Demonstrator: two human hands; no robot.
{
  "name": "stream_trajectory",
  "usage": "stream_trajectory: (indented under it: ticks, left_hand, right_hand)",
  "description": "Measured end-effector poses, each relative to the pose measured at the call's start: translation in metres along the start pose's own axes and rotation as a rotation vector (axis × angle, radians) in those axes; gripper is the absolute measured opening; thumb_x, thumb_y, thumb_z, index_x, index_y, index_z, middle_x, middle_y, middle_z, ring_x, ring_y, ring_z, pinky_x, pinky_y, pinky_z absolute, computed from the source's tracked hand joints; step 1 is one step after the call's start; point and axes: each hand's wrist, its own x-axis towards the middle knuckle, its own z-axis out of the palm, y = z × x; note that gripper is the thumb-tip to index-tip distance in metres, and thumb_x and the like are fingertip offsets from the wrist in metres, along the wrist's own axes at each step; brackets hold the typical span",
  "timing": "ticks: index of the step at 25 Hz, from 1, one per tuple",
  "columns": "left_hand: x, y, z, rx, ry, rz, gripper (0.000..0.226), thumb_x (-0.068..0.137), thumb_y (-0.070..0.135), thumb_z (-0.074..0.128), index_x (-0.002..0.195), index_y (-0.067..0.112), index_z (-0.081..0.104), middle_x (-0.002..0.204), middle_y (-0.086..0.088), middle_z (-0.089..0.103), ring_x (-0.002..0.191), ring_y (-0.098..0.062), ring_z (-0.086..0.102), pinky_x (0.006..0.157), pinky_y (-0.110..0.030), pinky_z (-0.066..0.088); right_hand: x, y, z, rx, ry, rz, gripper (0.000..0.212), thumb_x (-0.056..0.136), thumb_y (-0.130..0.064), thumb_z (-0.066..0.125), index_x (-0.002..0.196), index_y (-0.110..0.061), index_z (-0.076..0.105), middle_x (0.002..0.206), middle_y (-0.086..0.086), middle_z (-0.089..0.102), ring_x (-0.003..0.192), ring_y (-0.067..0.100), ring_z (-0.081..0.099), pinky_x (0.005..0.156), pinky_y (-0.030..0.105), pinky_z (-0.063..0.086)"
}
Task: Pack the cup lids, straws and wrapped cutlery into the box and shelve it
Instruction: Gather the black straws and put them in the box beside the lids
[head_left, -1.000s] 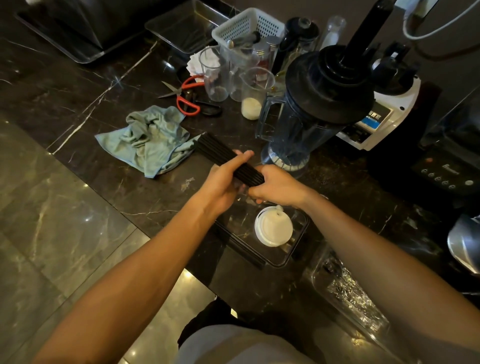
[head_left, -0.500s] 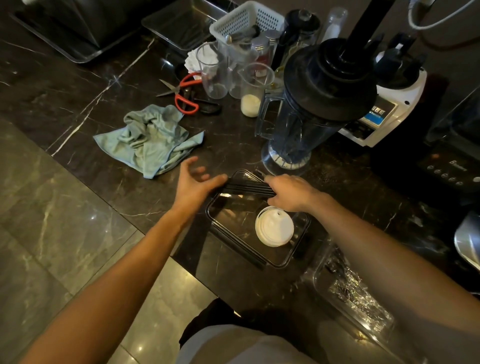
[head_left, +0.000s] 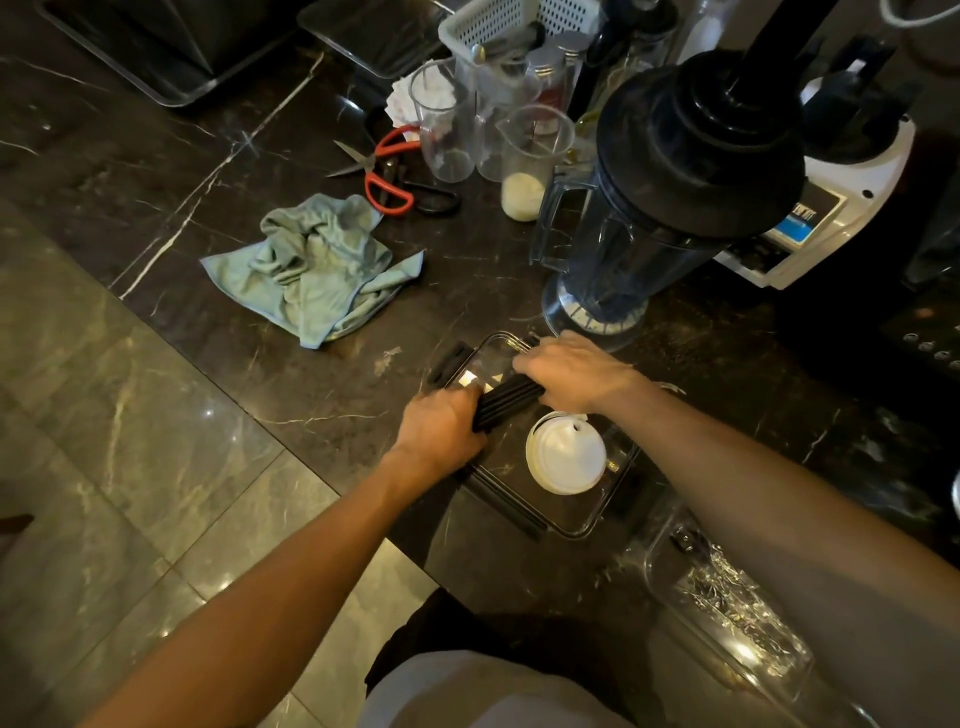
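Note:
A clear plastic box (head_left: 589, 527) with black clips sits on the dark marble counter near its front edge. A stack of white cup lids (head_left: 566, 457) stands in its right half. A bundle of black straws (head_left: 506, 400) lies slanted across the box's left part. My left hand (head_left: 441, 431) grips the bundle's near end. My right hand (head_left: 571, 371) holds its far end, fingers curled over it at the box's back wall. A clear bag of wrapped cutlery (head_left: 727, 597) lies on the counter to the right, partly under my right forearm.
A blender jug (head_left: 649, 208) stands just behind the box. A crumpled teal cloth (head_left: 322, 265), red-handled scissors (head_left: 387, 176) and clear measuring cups (head_left: 524, 156) lie further back. A white basket (head_left: 498, 21) is at the rear. The counter edge drops to a tiled floor at left.
The straw bundle came down from above the counter into the box. My left hand let go for a moment, then took hold of the near end again.

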Motion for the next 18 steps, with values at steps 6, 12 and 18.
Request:
stream_trajectory:
  ticks: [6,12,18]
  left_hand:
    - [-0.009,0.007,0.019,-0.049,0.035,-0.077,0.072,0.081,0.038,0.078,0.143,0.017,0.047,0.127,-0.01,0.055,0.116,-0.028,0.057,0.097,-0.044,0.054]
    - [-0.006,0.008,0.015,-0.038,0.053,-0.112,0.071,0.079,0.044,0.079,0.138,0.017,0.052,0.125,-0.009,0.052,0.114,-0.026,0.052,0.097,-0.04,0.051]
    - [-0.006,0.01,0.018,0.038,0.087,-0.14,0.08,0.077,0.054,0.077,0.141,0.017,0.048,0.133,-0.011,0.047,0.122,-0.028,0.048,0.106,-0.042,0.046]
  right_hand:
    - [0.013,-0.006,0.0,-0.18,0.034,-0.068,0.042,0.087,-0.013,0.067,0.128,-0.02,0.057,0.127,0.006,0.054,0.122,0.026,0.045,0.103,0.042,0.038]
    - [0.013,-0.002,-0.005,-0.143,-0.003,-0.059,0.054,0.083,-0.018,0.074,0.133,-0.021,0.054,0.131,0.005,0.051,0.125,0.026,0.045,0.107,0.044,0.039]
    - [0.014,-0.003,-0.003,-0.129,-0.043,-0.047,0.071,0.08,-0.022,0.079,0.144,-0.022,0.048,0.152,0.005,0.043,0.144,0.027,0.035,0.115,0.047,0.037]
